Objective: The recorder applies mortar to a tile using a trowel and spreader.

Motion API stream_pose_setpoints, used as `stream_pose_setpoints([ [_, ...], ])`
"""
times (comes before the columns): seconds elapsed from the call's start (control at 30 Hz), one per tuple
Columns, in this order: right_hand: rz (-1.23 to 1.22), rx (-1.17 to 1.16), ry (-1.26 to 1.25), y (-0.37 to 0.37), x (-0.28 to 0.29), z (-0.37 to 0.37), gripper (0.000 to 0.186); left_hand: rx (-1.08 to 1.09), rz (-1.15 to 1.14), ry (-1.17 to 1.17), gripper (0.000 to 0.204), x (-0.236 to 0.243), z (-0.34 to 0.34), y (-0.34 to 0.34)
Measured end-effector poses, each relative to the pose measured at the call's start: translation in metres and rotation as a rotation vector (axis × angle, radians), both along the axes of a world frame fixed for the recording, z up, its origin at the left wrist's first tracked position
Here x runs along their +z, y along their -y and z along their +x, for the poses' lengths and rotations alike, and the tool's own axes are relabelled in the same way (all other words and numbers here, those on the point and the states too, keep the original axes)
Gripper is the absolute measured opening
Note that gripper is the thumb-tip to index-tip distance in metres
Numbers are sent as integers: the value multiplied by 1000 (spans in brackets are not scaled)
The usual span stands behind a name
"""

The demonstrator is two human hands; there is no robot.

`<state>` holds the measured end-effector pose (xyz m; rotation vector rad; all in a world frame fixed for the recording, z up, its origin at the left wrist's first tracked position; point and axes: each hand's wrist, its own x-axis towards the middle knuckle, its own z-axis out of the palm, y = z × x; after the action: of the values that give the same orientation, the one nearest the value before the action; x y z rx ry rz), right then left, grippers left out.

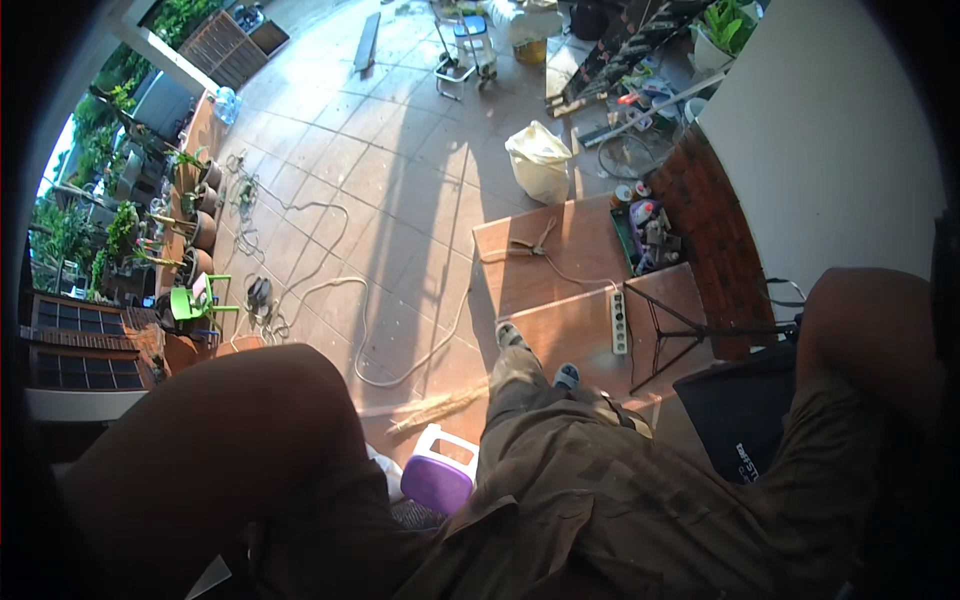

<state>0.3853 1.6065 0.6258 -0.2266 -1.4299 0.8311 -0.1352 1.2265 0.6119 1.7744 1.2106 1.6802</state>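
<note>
Neither of my hands is in the picture. My left arm (240,420) is bent, its elbow pointing forward, and it runs off into the dark lower left. On the other side my right arm (860,320) is bent too and leaves at the right rim. Below them are my brown clothes (590,500) and my sandalled feet, one foot (512,337) on the edge of a tiled step (560,300). A purple and white stool (440,485) stands beside my left leg, close to a straw-coloured broom-like bundle (440,408) on the floor.
On the step lie a power strip (619,322) and a bundled cord (528,248). A black tripod (680,333) and black bag (735,410) are at right. Ahead stand a crate of bottles (650,238) and a cream sack (540,162). A long cable (365,345) crosses the floor; potted plants (203,230) line the left.
</note>
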Motion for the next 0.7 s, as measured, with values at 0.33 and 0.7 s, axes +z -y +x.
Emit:
stream_pose_setpoints([
  [0.33,-420,-154,358,-62,-124,-84,45,406,-636,-45,62,-13,48,-521],
  [0.7,-1075,-121,608,-35,-318,-50,44,319,-778,-311,69,-22,34,-612],
])
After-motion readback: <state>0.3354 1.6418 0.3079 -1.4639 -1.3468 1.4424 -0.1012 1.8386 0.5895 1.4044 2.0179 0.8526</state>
